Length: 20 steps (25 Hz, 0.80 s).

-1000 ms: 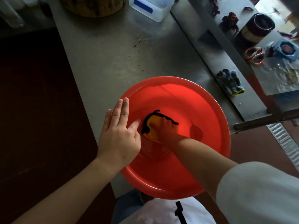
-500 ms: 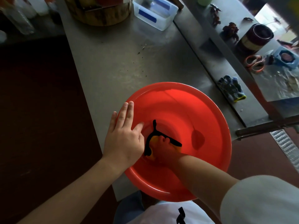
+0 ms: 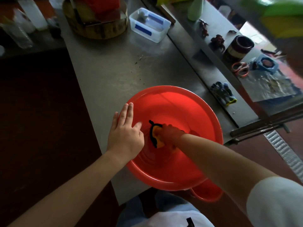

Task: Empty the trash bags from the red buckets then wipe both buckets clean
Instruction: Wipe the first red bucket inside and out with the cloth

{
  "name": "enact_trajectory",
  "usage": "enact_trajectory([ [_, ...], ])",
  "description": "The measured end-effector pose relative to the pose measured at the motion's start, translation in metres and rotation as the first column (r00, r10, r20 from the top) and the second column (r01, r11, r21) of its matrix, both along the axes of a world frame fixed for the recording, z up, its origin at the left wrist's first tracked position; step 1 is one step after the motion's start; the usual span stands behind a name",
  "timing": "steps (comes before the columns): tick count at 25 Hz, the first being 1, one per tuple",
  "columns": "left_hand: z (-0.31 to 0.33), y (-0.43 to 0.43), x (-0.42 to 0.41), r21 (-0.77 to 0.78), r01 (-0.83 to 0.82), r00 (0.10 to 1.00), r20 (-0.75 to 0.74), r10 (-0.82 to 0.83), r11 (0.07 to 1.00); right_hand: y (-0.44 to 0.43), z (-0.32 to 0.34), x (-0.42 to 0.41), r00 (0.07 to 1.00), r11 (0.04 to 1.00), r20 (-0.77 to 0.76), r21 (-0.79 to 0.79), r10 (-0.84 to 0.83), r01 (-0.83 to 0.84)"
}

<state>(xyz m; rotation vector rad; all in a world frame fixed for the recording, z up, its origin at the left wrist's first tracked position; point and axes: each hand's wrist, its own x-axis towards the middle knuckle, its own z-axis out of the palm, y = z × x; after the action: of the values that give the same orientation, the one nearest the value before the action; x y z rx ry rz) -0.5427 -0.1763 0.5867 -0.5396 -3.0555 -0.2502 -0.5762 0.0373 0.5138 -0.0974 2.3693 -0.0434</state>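
A large red bucket (image 3: 188, 104) stands on the near end of a steel table (image 3: 114, 71). My left hand (image 3: 125, 135) lies flat over its left rim, fingers spread, thumb inside. My right hand (image 3: 170, 133) reaches deep into the bucket and presses a yellow cloth with a black edge (image 3: 156, 140) against the inner wall. Part of a second red bucket (image 3: 208, 192) shows below the first one's near rim, off the table edge.
A clear plastic box (image 3: 150, 25) and a round wooden block (image 3: 98, 28) stand at the table's far end. On the lower shelf to the right lie a blue work glove (image 3: 223, 93), a dark jar (image 3: 237, 48) and orange scissors (image 3: 240, 70). Dark floor lies to the left.
My right hand has kept rubbing the cloth around inside the bucket, from the middle toward the near left wall. My left hand stays on the rim. The view has tilted up the table.
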Motion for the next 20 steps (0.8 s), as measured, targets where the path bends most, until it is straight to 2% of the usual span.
enact_trajectory([
  [2,0.005,0.001,-0.001,0.009,-0.012,0.999,0.035,0.011,1.000,0.001,0.030,-0.003,0.993,0.993,-0.036,-0.056,-0.111,0.109],
  [4,0.012,0.002,-0.003,0.014,-0.014,0.997,0.075,0.013,1.000,0.007,0.046,-0.002,0.992,0.983,-0.059,-0.149,-0.116,0.106],
  [7,0.020,0.001,-0.004,-0.001,-0.027,0.991,0.129,0.027,1.000,0.015,0.068,0.003,0.985,0.991,-0.175,-0.129,-0.004,-0.019],
  [13,0.044,0.034,0.044,0.008,-0.189,0.978,0.087,0.188,0.982,0.037,0.139,0.020,0.901,0.963,-0.350,0.013,0.257,-0.269],
  [17,0.049,0.067,0.091,-0.045,-0.248,0.968,0.039,0.249,0.968,0.057,0.193,0.042,0.839,0.923,-0.407,0.034,0.362,-0.382],
  [20,0.053,0.084,0.119,-0.055,-0.269,0.958,0.084,0.273,0.962,0.066,0.228,0.067,0.803,0.886,-0.386,0.098,0.453,-0.452],
])
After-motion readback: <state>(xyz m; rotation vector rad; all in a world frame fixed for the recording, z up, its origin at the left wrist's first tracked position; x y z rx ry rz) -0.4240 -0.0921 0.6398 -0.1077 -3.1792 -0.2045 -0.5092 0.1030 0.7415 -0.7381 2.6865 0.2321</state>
